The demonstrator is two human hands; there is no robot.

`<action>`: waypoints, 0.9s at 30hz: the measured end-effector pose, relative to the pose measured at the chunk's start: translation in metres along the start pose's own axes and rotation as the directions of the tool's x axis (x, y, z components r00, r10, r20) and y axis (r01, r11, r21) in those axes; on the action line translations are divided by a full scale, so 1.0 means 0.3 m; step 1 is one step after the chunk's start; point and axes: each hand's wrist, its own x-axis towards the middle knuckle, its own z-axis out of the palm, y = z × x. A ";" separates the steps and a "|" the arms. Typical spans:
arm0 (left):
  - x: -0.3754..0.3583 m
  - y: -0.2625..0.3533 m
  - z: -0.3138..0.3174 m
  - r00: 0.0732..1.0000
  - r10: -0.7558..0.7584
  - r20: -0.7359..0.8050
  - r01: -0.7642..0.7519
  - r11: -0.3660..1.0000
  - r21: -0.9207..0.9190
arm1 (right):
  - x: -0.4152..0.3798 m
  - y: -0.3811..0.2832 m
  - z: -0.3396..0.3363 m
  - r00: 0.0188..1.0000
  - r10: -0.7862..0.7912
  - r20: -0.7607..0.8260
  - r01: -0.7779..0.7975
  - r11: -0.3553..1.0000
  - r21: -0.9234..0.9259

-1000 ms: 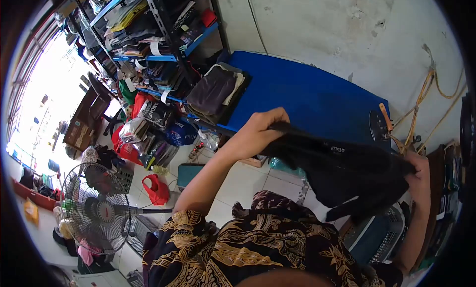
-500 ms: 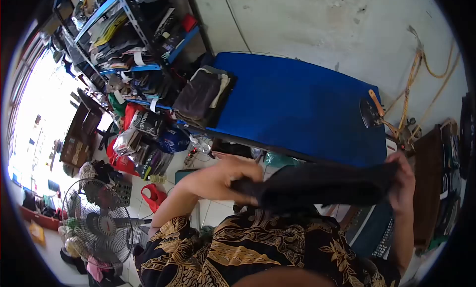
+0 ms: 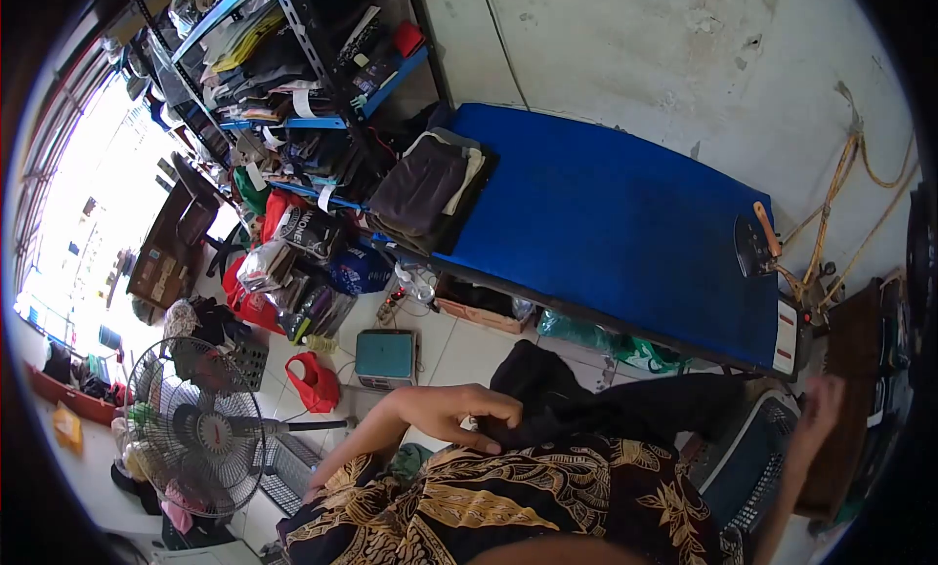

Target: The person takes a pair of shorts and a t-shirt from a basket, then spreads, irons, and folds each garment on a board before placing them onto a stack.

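Note:
My left hand (image 3: 464,417) is closed on a black cloth garment (image 3: 586,404), thumb and fingers pinching its near left part. The garment hangs loosely in front of my patterned shirt, one part bunched up beside the left hand and a longer part stretching right. My right hand (image 3: 824,409) is at the far right, apart from the garment's right end and smeared by motion. A blue-covered table (image 3: 606,213) lies beyond the hands. Folded dark clothes (image 3: 420,182) are stacked on its left end, and an iron with a wooden handle (image 3: 757,241) rests at its right end.
Shelves full of clothes (image 3: 293,106) stand at the left back. A standing fan (image 3: 195,423), a red bag (image 3: 313,381) and a teal-topped box (image 3: 385,358) are on the floor at left. Ropes or hoses (image 3: 835,194) hang by the wall above a brown cabinet (image 3: 845,389).
The garment, stretched between both hands before, now hangs lower and looser. My right hand has come away from it, moving down and right. My left hand keeps its hold.

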 end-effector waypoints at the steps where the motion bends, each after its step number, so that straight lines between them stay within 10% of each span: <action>1: -0.003 -0.013 -0.001 0.998 0.068 0.010 -0.067 0.997 -0.030 | -0.063 0.009 0.078 0.937 0.243 0.249 -0.332 0.843 0.423; 2: 0.009 -0.014 -0.006 0.997 0.073 0.011 -0.073 0.997 -0.030 | -0.120 0.005 0.189 0.773 0.315 0.551 -0.634 0.428 0.644; 3: 0.032 -0.010 -0.010 0.989 0.146 0.037 -0.145 0.989 -0.021 | -0.156 -0.078 0.289 0.824 0.008 0.567 -0.337 0.811 0.478; 4: 0.052 -0.007 -0.013 0.975 0.214 0.065 -0.214 0.977 -0.016 | -0.191 -0.157 0.388 0.674 -0.023 0.738 -0.544 0.660 0.518; 8: 0.105 0.007 -0.023 0.967 0.202 0.157 -0.203 0.979 -0.010 | -0.226 -0.248 0.739 0.555 -0.445 0.703 -0.198 0.750 0.631; 10: 0.103 0.010 -0.026 0.967 0.163 0.197 -0.161 0.987 -0.023 | -0.173 -0.300 0.818 0.073 -0.284 0.956 -0.804 0.551 0.224; 11: 0.105 0.010 -0.026 0.968 0.159 0.196 -0.158 0.987 -0.022 | -0.162 -0.327 0.855 0.072 -0.287 0.955 -0.804 0.549 0.226; 13: 0.110 0.006 -0.020 0.967 0.159 0.196 -0.153 0.987 -0.047 | -0.161 -0.379 0.902 0.013 -0.544 0.839 -0.206 0.820 0.535; 14: 0.109 0.007 -0.018 0.968 0.160 0.193 -0.153 0.987 -0.050 | -0.160 -0.401 0.905 0.008 -0.543 0.839 -0.206 0.820 0.533; 18: 0.067 0.012 -0.043 0.978 0.180 0.110 -0.185 0.982 0.039 | -0.051 -0.324 0.921 0.589 -0.666 0.457 0.267 0.695 0.668; 19: 0.037 0.013 -0.053 0.977 0.212 0.033 -0.214 0.972 0.098 | 0.033 -0.320 0.837 0.728 -0.193 0.658 -0.254 0.815 0.521; 20: 0.009 0.071 -0.072 0.976 0.173 -0.132 -0.138 0.961 0.238 | 0.145 -0.326 0.697 0.712 0.077 0.698 -0.573 0.639 0.514; 22: -0.041 0.091 -0.097 0.936 0.060 -0.347 0.096 0.905 0.414 | 0.226 -0.206 0.552 0.947 -0.222 0.233 -0.039 0.640 0.768; 24: -0.051 0.069 -0.092 0.824 0.014 -0.566 0.261 0.878 0.401 | 0.246 -0.176 0.383 0.881 -0.141 0.452 -0.326 0.512 0.795; 27: -0.039 -0.006 -0.108 0.608 -0.048 -0.793 0.485 0.812 0.323 | 0.236 -0.168 0.263 0.853 -0.225 0.471 -0.112 0.802 0.587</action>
